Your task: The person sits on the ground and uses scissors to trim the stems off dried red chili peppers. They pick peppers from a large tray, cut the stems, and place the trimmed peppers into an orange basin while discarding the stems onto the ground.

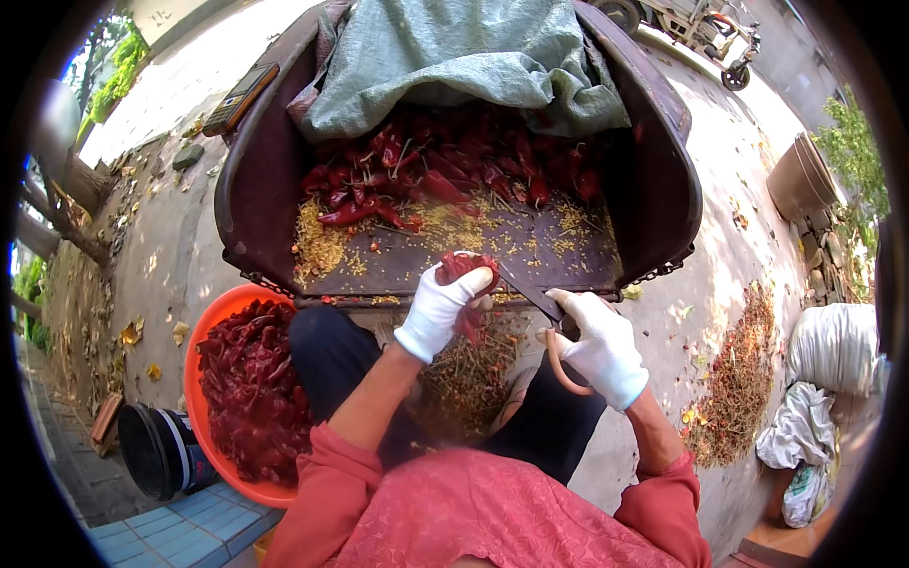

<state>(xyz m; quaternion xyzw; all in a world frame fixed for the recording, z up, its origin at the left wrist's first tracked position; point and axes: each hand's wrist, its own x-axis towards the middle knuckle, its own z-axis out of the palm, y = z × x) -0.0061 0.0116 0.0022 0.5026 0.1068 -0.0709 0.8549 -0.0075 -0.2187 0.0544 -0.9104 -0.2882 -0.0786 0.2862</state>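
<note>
Dried red chili peppers (440, 170) lie in a dark metal cart bed (277, 170), with yellow seeds (319, 245) scattered on its floor. My left hand (447, 305), in a white glove, grips a bunch of red chili peppers (465, 270) at the bed's front edge. Just right of it, my gloved right hand (596, 341) holds scissors (529, 292) with dark blades and a tan looped handle, the blades pointing at the bunch. An orange-red basin (195, 383) full of red chili pieces (252, 390) stands at my left. Stems and scraps (472, 369) are heaped between my feet.
A green woven sheet (454, 64) covers the cart's back. A phone (241, 99) rests on its left rim. A black bucket (153, 451) stands left of the basin, near a blue tiled ledge (192, 525). At right are a stem pile (735, 383), white sacks (831, 348) and a brown bucket (802, 177).
</note>
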